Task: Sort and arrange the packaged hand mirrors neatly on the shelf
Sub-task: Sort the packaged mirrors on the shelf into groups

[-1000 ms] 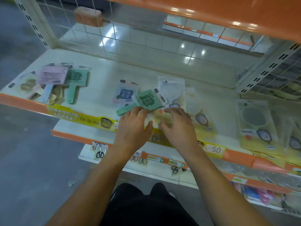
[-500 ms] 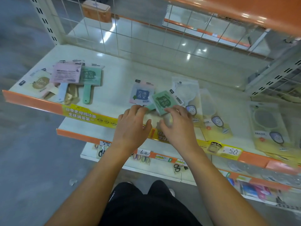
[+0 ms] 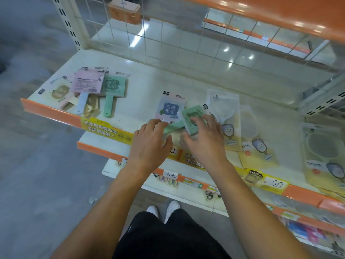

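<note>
Cream-white metal shelf (image 3: 149,86) with an orange front lip, holding packaged hand mirrors in three groups.

Left group: pink square packaged mirror with a pale handle (image 3: 87,85), lying over a beige packaged mirror with a brown print (image 3: 59,91); mint-green square paddle mirror with white lettering (image 3: 113,86) just beside the pink one, handle toward the shelf edge.

Centre group: pink-backed packet with a blue lettered panel (image 3: 170,108), lying flat; green square packaged mirror (image 3: 192,116), tilted, overlapping the packet's right edge, its green handle running left toward the front edge.

Right hand (image 3: 205,139): fingers curled over the green mirror's head, thumb at its near edge, grasping it.

Left hand (image 3: 151,143): fingers bent, tips resting at the green handle; whether they close round it cannot be told.

Right group: clear pouch with a round white mirror (image 3: 224,107), then yellow-card packets with round mirrors (image 3: 250,131), overlapping in a row toward the right.

Front lip: yellow printed strip (image 3: 104,128); price tag reading 5.0 (image 3: 277,184). Lower shelf carries a handwritten tag (image 3: 170,174).
</note>
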Motion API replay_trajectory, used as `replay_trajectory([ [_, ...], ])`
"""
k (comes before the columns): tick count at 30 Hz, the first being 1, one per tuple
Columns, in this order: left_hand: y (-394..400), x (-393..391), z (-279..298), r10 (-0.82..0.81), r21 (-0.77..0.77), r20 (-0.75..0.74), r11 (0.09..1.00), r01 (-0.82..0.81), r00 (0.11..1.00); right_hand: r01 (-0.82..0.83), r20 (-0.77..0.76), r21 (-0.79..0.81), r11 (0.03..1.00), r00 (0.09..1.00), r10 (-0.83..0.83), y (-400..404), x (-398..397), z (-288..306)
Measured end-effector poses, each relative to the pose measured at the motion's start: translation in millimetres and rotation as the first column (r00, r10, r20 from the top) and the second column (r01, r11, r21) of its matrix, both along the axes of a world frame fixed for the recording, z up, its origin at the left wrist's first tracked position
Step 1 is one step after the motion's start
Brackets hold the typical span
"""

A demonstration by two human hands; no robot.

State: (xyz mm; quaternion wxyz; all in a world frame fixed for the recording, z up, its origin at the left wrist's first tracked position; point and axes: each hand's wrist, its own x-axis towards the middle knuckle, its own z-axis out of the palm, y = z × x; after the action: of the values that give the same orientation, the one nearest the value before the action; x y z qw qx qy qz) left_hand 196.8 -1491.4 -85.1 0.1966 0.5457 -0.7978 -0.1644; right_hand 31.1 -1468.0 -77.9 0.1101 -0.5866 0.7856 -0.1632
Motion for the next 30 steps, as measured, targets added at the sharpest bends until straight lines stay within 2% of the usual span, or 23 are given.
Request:
replay_trajectory([
  [11,-5,-2,6,0.084,-0.011,0.073,0.996,-0.083,0.994,-0.033,0.061,0.086,0.996,0.998,0.028,-24,-5,-1],
  [17,-6,-8,8,0.104,-0.031,0.075,0.994,-0.102,0.992,-0.090,0.034,0.102,0.991,0.996,0.087,-37,-17,-3],
  [23,-8,-14,8,0.114,-0.059,0.070,0.992,-0.110,0.991,-0.161,-0.048,0.205,0.965,0.983,0.175,-40,-23,-9],
  [30,-13,-16,6,0.097,-0.072,0.046,0.993,-0.093,0.994,-0.155,-0.069,0.172,0.973,0.983,0.169,-40,-21,-9],
])
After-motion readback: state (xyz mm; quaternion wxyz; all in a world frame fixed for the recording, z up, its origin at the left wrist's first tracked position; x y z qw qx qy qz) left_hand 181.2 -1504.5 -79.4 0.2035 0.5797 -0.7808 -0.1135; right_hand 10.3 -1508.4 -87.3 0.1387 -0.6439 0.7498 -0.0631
